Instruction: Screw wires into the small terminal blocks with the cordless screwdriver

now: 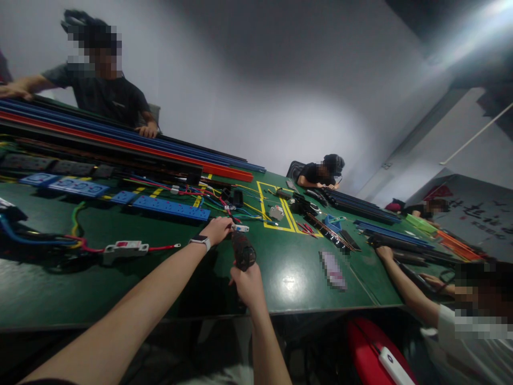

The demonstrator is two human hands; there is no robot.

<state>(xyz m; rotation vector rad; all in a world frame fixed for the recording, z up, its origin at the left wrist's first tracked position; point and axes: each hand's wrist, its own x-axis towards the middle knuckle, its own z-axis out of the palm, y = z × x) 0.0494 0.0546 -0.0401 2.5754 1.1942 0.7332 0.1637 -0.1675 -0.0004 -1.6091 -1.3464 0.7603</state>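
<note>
My right hand (249, 283) is wrapped round the grip of a dark cordless drill (243, 252), which points away from me over the green table. Just beyond its front end is a small white circuit breaker (241, 228) with a blue mark. My left hand (218, 230), with a watch (200, 242) on the wrist, has its fingers closed at the breaker's left end. The drill hides the contact between bit and breaker. Left of my forearm lies another circuit breaker (125, 251) with a red wire ending in a ring lug.
Blue socket strips (170, 207) and coloured wires lie left of my hands. Long blue and orange rails (160, 152) stretch behind them. Red-handled pliers (308, 230) and a blurred flat object (332, 270) lie to the right. Several co-workers sit around the table (288, 283), one close at right.
</note>
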